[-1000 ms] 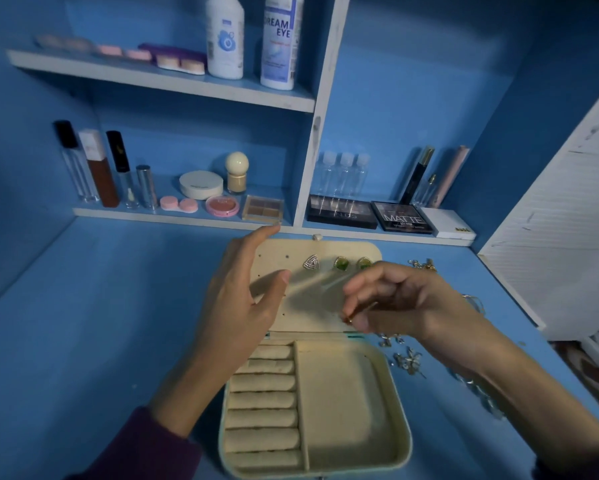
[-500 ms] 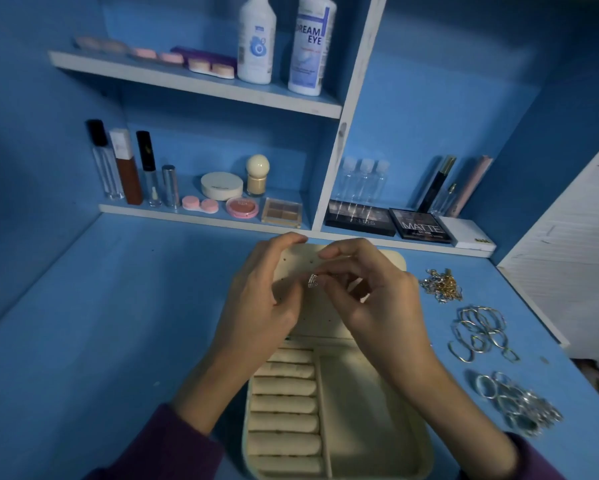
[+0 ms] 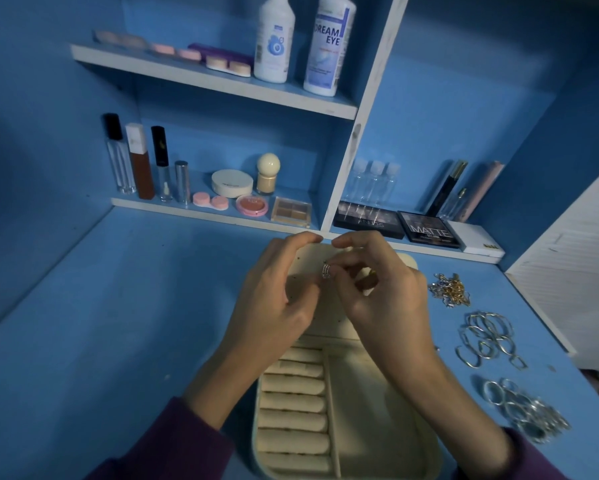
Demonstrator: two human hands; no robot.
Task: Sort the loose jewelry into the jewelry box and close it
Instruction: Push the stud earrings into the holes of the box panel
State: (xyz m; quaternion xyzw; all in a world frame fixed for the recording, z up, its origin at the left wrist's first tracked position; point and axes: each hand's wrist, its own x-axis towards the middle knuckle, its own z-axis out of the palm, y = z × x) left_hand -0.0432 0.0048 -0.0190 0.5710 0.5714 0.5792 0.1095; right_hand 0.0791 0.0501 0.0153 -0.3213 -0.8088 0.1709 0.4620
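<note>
Pinching a silver earring [image 3: 327, 271] in our right hand [image 3: 377, 303], we hold it at the box lid [image 3: 304, 262] our left hand [image 3: 274, 306] grips.

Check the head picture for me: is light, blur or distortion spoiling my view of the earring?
Head view: dim, blue-tinted light, no glare; the wide lens bows the shelves; the earring, pinched by the right hand, is small but sharp enough; the left hand covers part of the lid; the rings at right go soft near the frame edge.
</note>
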